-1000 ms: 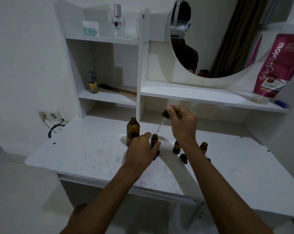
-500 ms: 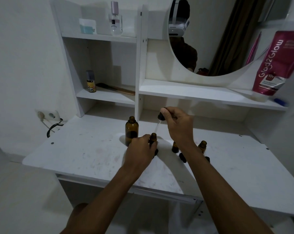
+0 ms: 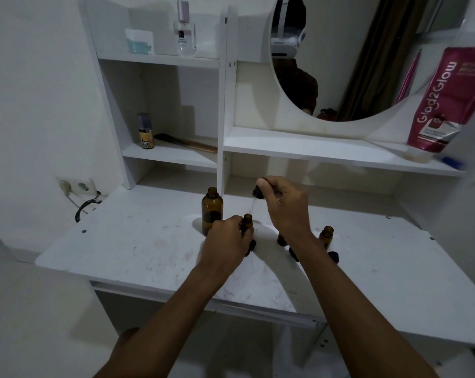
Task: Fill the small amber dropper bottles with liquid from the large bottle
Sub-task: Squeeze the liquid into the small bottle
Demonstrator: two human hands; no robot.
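So left hand (image 3: pixel 226 242) grips a small amber bottle (image 3: pixel 247 223); right hand (image 3: pixel 284 205) pinches the dropper (image 3: pixel 259 192) above it.

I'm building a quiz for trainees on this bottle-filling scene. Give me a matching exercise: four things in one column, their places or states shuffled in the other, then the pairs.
1 large bottle
2 dropper
3 leftmost small bottle
4 pink tube

a gripped by the left hand
b leaning on the right shelf
c pinched by the right hand
d standing unheld on the desk

Pairs: 1-d, 2-c, 3-a, 4-b
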